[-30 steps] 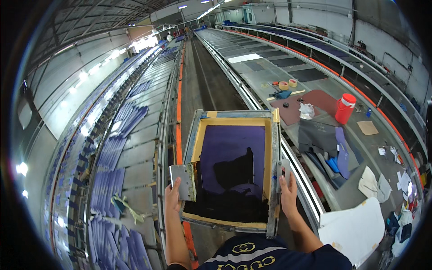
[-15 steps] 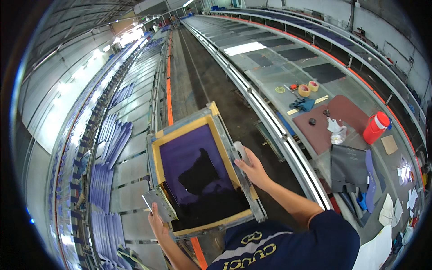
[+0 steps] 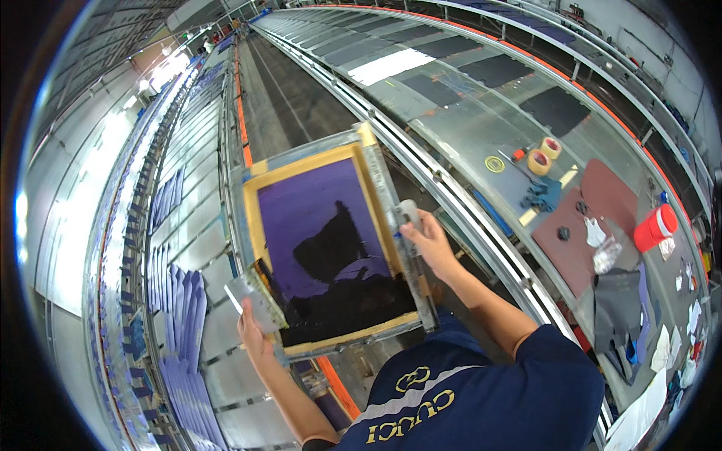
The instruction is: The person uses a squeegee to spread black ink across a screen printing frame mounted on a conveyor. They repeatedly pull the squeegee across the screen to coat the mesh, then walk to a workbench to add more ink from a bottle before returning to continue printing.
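In front of me a screen-printing frame [image 3: 381, 174] is carried tilted, its wooden border lined with yellow tape. Inside it is a purple mesh [image 3: 301, 197] with a patch of black ink [image 3: 331, 244] and more black along the near end. My right hand [image 3: 430, 239] is closed round a pale grey handle at the frame's right edge. At the lower left side, my left hand [image 3: 254, 332] grips a flat metal-backed squeegee [image 3: 257, 302], with ink-dark material on its inner edge, pressed beside the frame. My left fingers are partly hidden beneath it.
Long print tables run away on both sides, the left one holding purple cut pieces [image 3: 180, 304]. On the right table [image 3: 444, 124] lie dark sheets, tape rolls [image 3: 538, 161], a brown panel [image 3: 560, 252], a red jug [image 3: 656, 228] and scraps. An aisle [image 3: 274, 98] with an orange strip runs between.
My view has turned, so the right table's items sit further right. The frame, with both hands on it, has moved up and slightly left in the picture.
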